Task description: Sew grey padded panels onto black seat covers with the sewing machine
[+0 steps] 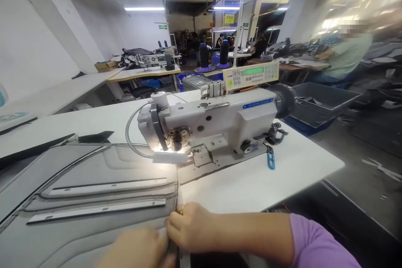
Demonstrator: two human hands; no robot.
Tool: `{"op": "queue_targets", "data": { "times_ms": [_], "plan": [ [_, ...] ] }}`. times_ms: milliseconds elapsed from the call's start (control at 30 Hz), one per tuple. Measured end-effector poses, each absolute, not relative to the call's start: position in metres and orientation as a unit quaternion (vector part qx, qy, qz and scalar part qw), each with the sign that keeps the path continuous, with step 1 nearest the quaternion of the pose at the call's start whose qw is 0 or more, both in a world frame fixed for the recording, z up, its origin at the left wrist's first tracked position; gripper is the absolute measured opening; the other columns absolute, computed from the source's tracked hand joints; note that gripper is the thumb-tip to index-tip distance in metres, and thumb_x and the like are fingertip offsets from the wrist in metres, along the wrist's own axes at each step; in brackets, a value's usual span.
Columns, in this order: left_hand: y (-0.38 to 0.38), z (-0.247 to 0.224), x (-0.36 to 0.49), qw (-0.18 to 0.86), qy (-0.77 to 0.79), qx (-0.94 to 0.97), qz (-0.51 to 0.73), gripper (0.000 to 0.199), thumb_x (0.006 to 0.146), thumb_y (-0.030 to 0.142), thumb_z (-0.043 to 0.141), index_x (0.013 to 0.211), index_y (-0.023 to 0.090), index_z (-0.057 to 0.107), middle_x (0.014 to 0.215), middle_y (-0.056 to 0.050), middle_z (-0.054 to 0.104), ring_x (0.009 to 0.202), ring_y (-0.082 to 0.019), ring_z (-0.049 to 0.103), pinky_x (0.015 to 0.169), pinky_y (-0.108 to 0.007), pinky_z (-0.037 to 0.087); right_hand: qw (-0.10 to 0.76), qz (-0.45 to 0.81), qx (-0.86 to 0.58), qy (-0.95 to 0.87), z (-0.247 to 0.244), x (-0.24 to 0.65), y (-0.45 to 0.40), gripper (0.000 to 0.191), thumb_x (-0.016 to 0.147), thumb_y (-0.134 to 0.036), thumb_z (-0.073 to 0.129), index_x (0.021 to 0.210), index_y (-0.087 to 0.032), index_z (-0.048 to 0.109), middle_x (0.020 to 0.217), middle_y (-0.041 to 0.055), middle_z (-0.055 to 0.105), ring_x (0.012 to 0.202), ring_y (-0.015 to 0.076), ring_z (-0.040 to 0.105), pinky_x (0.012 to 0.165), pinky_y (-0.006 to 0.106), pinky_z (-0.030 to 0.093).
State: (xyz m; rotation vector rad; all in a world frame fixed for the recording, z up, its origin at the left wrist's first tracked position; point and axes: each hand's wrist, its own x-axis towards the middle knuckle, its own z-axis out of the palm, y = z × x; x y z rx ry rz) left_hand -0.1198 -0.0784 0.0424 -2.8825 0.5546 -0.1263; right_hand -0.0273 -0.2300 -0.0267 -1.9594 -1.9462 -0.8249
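A large grey sewn panel (pixel 135 176) lies face-down or face-up, I cannot tell which, across the left of the white table. Two pale strips (pixel 97 211) run along it between dark seams. With fingers curled, my right hand (pixel 194 224) pinches the panel's right edge at the front of the table. My left hand (pixel 135 247) is close beside it over the same edge, smeared by motion, its fingers unclear. Beyond both hands stands a sewing machine (pixel 204 117), its lamp lighting the needle area and the panel's far right corner.
Blue thread snips (pixel 270 158) lie right of the machine on the white tabletop (pixel 238 188). A control panel (pixel 251 75) and two black thread cones (pixel 224 53) stand behind it. Grey crates (pixel 320 102) sit at the right, near a seated person (pixel 351 56).
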Motion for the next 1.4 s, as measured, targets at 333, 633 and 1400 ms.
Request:
{"op": "queue_targets", "data": {
  "times_ms": [333, 633, 1400],
  "plan": [
    [-0.044, 0.021, -0.035, -0.042, 0.226, -0.966, -0.117, 0.033, 0.094, 0.022, 0.037, 0.116, 0.021, 0.061, 0.124, -0.007, 0.062, 0.114, -0.023, 0.054, 0.101, -0.041, 0.043, 0.169, -0.100, -0.720, -0.665, -0.009, -0.032, -0.269, 0.018, 0.073, -0.018, 0.061, 0.089, -0.013, 0.054, 0.085, 0.0045, 0.055, 0.073, 0.0149, 0.049, 0.068, 0.023, 0.045],
    [-0.047, 0.021, -0.036, -0.019, 0.237, -0.962, -0.133, 0.032, 0.091, 0.020, 0.041, 0.116, 0.019, 0.061, 0.125, -0.008, 0.061, 0.116, -0.025, 0.053, 0.103, -0.044, 0.041, 0.124, -0.218, -0.621, -0.742, -0.023, -0.018, -0.239, 0.019, 0.080, -0.017, 0.052, 0.062, -0.017, 0.048, 0.058, -0.0004, 0.044, 0.048, 0.0125, 0.039, 0.051, 0.028, 0.038],
    [-0.043, 0.002, -0.021, -0.012, 0.215, -0.963, -0.161, 0.034, 0.092, 0.026, 0.044, 0.122, 0.015, 0.055, 0.121, -0.012, 0.060, 0.111, -0.027, 0.052, 0.094, -0.042, 0.044, 0.154, -0.266, -0.644, -0.700, -0.021, 0.000, -0.235, 0.018, 0.075, -0.014, 0.053, 0.058, -0.016, 0.048, 0.056, 0.0017, 0.043, 0.047, 0.0136, 0.039, 0.049, 0.027, 0.038]
  ]
}}
